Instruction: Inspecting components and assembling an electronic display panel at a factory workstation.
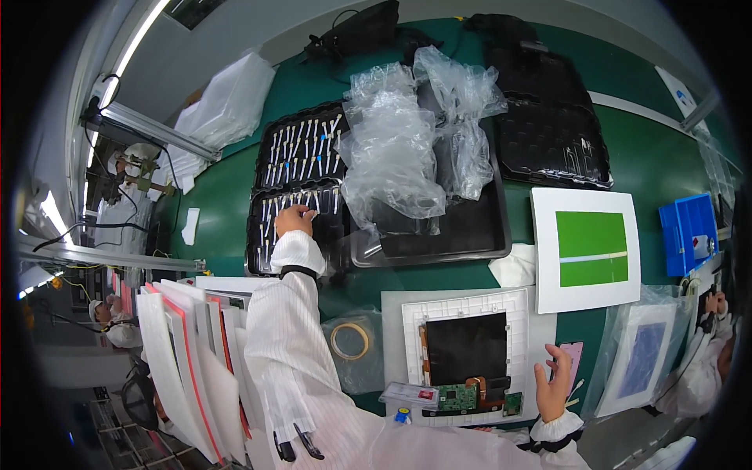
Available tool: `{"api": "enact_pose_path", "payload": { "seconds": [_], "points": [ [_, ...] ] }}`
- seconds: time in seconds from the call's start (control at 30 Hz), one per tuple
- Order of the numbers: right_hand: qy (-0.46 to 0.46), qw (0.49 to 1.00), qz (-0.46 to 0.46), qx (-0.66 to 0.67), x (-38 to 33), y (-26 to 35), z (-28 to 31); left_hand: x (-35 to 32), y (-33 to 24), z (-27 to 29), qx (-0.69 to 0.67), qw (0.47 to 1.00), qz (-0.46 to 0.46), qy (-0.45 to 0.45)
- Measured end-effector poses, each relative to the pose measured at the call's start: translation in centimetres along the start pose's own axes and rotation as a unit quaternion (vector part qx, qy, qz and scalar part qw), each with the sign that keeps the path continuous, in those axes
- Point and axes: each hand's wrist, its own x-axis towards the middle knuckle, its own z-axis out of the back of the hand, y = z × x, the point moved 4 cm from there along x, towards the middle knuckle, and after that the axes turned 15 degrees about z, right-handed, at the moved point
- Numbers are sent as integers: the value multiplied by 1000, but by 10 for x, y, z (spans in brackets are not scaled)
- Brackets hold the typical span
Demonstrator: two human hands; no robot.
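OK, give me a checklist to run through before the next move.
1. Left hand at the nearer black cable tray: ok, over it.
2. Left hand's grip: cannot tell whether it pinches anything.
3. Right hand free: ok, open, nothing visible in it.
4. Green circuit board in view: ok, within the white frame.
5. Clear plastic box away from the white frame: not ok, overlapping its lower left part in this view.
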Motion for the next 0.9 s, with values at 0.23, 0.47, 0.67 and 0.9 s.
{"api": "enact_pose_path", "payload": {
  "seconds": [0.23,0.47,0.67,0.9],
  "points": [
    [13,1000,14,17,13,11,-12,2,0,-17,30,999,25,13],
    [29,999,19,32,5,13,-13,-1,2,-17,-3,1000,9,-16],
    [11,999,18,35,-6,18,-6,-9,0,-11,-32,999,23,-12],
    [16,992,65,102,-12,42,-9,-51,6,41,-443,888,93,-78]
  ]
}}
